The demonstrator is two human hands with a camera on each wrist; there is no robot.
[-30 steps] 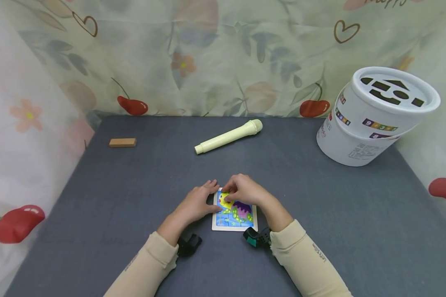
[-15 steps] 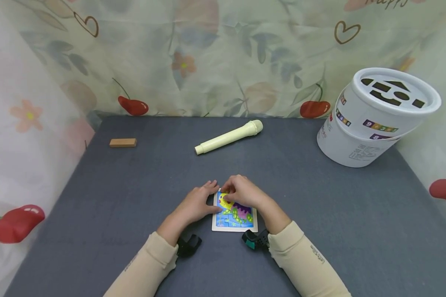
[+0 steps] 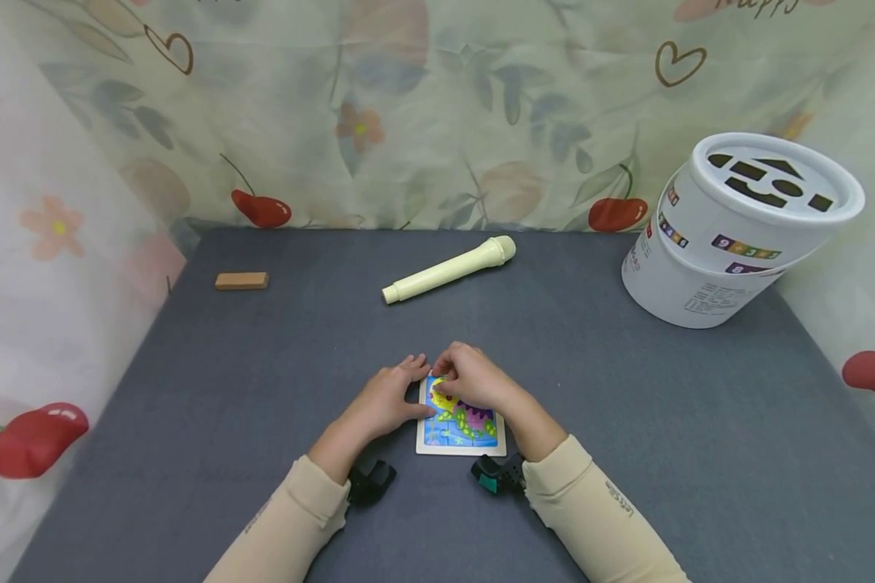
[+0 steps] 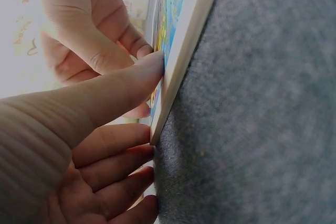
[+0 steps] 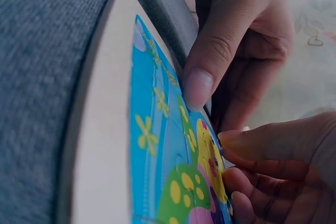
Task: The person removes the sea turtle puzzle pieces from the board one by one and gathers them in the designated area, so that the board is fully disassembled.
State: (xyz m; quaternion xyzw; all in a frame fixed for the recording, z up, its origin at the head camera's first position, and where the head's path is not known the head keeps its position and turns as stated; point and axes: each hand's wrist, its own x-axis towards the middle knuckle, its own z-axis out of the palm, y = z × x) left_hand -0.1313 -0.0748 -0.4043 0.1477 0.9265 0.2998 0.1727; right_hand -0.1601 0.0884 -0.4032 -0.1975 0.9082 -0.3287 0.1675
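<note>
A small jigsaw puzzle (image 3: pixel 458 437) in a pale frame lies flat on the table, printed with a yellow-faced, purple and green figure on blue. My left hand (image 3: pixel 381 398) rests at its left side; the straight thumb (image 4: pixel 137 78) presses the frame edge and picture, while the other fingers spread by the far corner. Over the upper left of the picture, my right hand (image 3: pixel 479 377) has thumb and fingertips curled together at the yellow face (image 5: pixel 210 156), pinching a puzzle piece there. Most of that piece is hidden by the fingers.
Beyond the puzzle lies a cream toy microphone (image 3: pixel 445 271). A wooden block (image 3: pixel 241 281) is at the far left, and a white bucket (image 3: pixel 707 283) with a shape-slotted lid stands at the far right. Floral cloth hangs behind and at both sides.
My right hand and forearm have shifted slightly left, with the fingertips staying at the puzzle's upper left. The left hand has kept its place.
</note>
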